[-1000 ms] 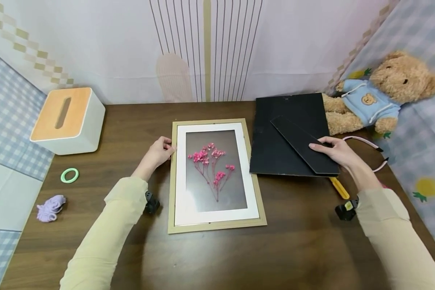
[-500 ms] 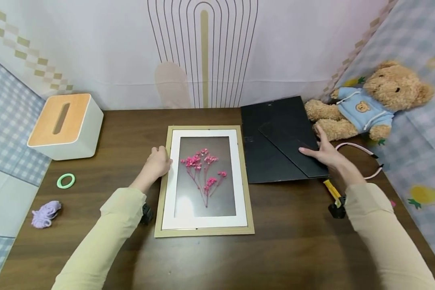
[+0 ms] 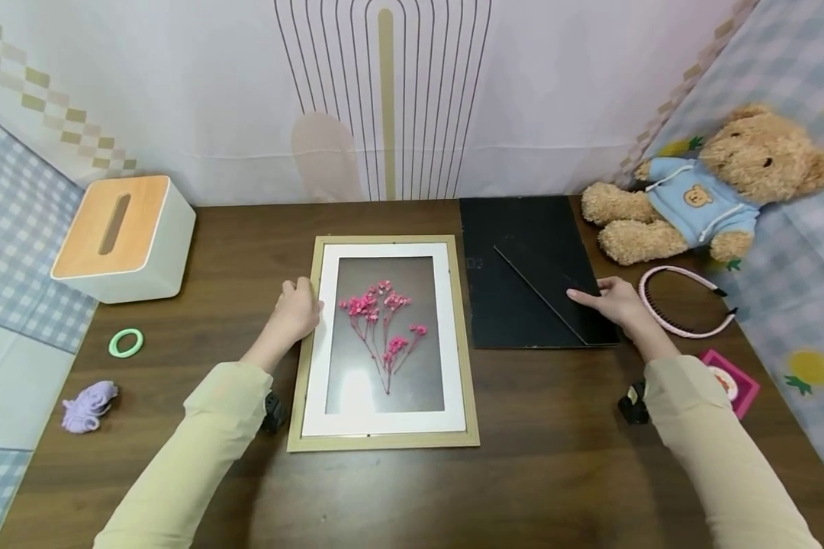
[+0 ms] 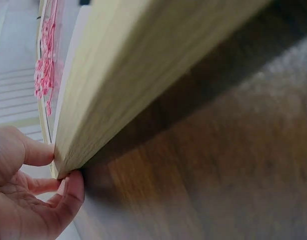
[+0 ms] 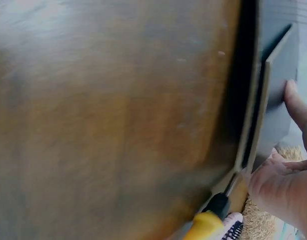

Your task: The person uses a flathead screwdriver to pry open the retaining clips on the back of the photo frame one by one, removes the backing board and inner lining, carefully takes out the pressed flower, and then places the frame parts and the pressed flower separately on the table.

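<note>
A light wooden picture frame (image 3: 383,440) lies flat with its glass up, showing a white mat and dried pink flowers (image 3: 384,328). My left hand (image 3: 295,311) grips its left side; in the left wrist view the thumb is on the upper edge and the fingers reach under the wood. Just right of the frame is a black backing board (image 3: 481,297) with a folded easel leg (image 3: 549,282) on it. My right hand (image 3: 618,301) holds this board at its lower right edge, thumb over the leg, the other fingers partly hidden at the edge.
Behind the right hand are a teddy bear (image 3: 700,191), a pink headband (image 3: 693,333) and a magenta box (image 3: 745,389). A yellow-handled screwdriver (image 5: 206,225) shows beneath the right wrist. On the left stand a tissue box (image 3: 154,252), a green ring (image 3: 126,343) and purple yarn (image 3: 89,406).
The frame has slid left with my left hand. My right hand has brought the backing board left and lower, beside the frame, uncovering more of the headband. The view has tilted slightly.
</note>
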A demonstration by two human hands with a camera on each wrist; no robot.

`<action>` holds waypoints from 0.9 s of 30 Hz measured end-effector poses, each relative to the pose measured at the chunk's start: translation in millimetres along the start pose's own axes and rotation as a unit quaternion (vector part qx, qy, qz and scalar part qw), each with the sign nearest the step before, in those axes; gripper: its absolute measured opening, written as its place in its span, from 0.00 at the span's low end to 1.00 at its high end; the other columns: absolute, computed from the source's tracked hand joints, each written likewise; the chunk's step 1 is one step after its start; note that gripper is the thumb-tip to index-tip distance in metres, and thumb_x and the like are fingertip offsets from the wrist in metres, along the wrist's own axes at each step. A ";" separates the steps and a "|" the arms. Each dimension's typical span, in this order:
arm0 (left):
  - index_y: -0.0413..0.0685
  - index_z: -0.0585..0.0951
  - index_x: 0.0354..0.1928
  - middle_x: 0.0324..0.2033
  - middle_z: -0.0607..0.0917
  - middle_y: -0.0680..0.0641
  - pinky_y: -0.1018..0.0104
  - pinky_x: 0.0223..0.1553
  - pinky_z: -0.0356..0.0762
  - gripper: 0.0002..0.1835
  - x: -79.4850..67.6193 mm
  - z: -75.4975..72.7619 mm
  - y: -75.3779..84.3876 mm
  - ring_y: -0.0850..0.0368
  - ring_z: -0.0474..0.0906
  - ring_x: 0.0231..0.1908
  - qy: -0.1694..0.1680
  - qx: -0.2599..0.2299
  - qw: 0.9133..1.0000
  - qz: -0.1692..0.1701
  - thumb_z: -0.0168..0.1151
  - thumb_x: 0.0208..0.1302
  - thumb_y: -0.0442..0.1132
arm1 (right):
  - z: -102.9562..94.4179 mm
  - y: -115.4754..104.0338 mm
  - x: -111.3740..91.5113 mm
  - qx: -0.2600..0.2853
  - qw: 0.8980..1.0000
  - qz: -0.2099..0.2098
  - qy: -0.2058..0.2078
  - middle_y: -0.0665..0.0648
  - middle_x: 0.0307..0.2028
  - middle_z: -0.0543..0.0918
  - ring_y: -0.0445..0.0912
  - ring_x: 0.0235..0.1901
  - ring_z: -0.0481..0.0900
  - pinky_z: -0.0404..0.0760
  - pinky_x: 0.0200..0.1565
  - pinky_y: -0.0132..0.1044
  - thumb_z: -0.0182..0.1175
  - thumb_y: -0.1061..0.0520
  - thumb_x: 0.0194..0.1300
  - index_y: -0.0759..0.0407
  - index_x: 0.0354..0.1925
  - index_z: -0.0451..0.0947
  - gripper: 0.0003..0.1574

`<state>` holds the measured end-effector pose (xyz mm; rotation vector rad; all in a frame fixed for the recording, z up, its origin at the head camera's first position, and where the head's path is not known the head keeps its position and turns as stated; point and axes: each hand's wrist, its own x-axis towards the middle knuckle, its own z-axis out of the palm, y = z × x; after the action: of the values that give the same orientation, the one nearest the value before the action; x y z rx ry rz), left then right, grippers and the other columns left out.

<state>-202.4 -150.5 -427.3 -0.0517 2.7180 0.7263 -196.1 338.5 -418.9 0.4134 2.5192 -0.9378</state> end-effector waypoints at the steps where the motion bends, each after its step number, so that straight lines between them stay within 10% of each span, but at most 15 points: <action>1: 0.27 0.59 0.58 0.54 0.61 0.23 0.40 0.53 0.69 0.23 -0.1 -0.1 -0.4 0.27 0.68 0.51 -0.001 -0.005 1.000 0.000 0.46 0.68 0.38 | -1.4 -0.5 0.0 0.000 1.000 0.004 0.000 0.78 0.60 0.62 0.63 0.54 0.69 0.73 0.53 0.51 0.50 0.31 0.61 0.77 0.66 0.48 0.59; 16: 0.27 0.59 0.58 0.54 0.62 0.23 0.40 0.54 0.69 0.23 -0.2 5.4 -2.1 0.27 0.68 0.51 -0.002 -0.018 1.000 0.012 0.47 0.68 0.38 | -15.7 -6.5 -8.8 -0.040 0.993 0.110 -0.029 0.78 0.54 0.64 0.63 0.43 0.72 0.78 0.41 0.48 0.53 0.30 0.57 0.81 0.58 0.55 0.58; 20: 0.28 0.59 0.58 0.54 0.62 0.23 0.41 0.55 0.68 0.23 -1.2 6.1 -1.6 0.28 0.68 0.52 -0.005 -0.019 1.000 0.004 0.47 0.68 0.38 | -16.2 -3.0 -12.0 -0.033 0.994 0.106 -0.020 0.73 0.39 0.68 0.60 0.35 0.71 0.77 0.40 0.49 0.54 0.32 0.58 0.81 0.45 0.61 0.50; 27: 0.29 0.59 0.59 0.55 0.61 0.23 0.41 0.56 0.68 0.24 -2.1 5.9 -3.6 0.28 0.67 0.53 -0.010 -0.023 1.000 0.000 0.47 0.68 0.38 | -8.0 -10.0 -14.8 -0.164 0.984 0.056 0.048 0.82 0.48 0.67 0.68 0.43 0.71 0.74 0.48 0.57 0.54 0.35 0.61 0.85 0.52 0.64 0.51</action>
<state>-198.1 -150.8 -433.2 -0.0555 2.6816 0.7844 -189.6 334.7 -400.9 0.4981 2.6412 -0.4566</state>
